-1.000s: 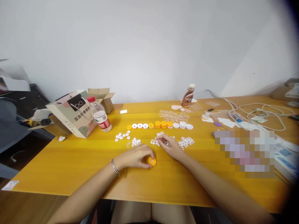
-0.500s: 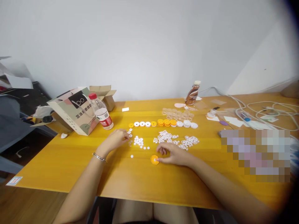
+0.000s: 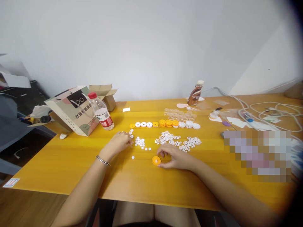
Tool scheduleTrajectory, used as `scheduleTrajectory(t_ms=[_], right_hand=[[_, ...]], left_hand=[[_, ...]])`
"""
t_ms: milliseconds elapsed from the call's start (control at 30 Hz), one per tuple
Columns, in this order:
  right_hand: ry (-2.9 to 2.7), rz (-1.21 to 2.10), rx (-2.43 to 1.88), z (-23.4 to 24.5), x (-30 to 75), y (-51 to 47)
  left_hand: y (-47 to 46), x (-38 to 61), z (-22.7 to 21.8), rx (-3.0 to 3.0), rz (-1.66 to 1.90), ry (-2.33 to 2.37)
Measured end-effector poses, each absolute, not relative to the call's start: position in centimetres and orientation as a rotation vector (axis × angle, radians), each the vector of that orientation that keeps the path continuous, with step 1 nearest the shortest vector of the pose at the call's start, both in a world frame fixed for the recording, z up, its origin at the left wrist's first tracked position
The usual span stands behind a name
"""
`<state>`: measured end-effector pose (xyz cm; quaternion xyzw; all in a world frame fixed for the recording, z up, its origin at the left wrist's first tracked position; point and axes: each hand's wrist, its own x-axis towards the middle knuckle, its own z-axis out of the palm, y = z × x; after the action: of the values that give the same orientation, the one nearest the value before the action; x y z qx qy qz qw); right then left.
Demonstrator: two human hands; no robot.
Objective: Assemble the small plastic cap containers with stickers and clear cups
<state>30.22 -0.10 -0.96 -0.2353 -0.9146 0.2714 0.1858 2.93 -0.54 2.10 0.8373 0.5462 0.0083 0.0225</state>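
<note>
One yellow disc seemingly steadied: your right hand, fingers apart; left hand, closure indiscernible, likely picking, needs fine pinch

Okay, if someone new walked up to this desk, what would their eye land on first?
Probably the line of yellow and white discs running across the middle of the yellow-brown table. Next, the lone yellow disc nearer the person, with the right hand at its edge. Then the red-capped bottle on the left, in front of the printed paper bag.
</note>
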Motion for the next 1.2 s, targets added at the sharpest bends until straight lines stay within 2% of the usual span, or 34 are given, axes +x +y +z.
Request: scheduleTrajectory(t_ms=[333,500,767,967,1200], right_hand=[[-2.589,0.734,-0.692,-0.7,30.1,-0.7],[-2.606,0.712,-0.695,-1.1,29.8,-0.8],[-2.607,0.625,-0.667,-2.4,29.3,-0.4],[-2.629,0.616,-0.646,-2.6,29.3,-0.2],[-2.617,0.618,-0.643,-2.5,29.3,-0.3]], left_hand=[[-0.7,3.8,1.6,2.709,-0.162,1.801],[-0.9,4.1,1.8,2.699,-0.088,1.858],[-3.1,8.8,1.6,2.802,0.385,1.13],[-3.3,10.2,-0.3,2.927,0.352,1.001],[-3.6,10.1,0.2,2.944,0.32,0.946]])
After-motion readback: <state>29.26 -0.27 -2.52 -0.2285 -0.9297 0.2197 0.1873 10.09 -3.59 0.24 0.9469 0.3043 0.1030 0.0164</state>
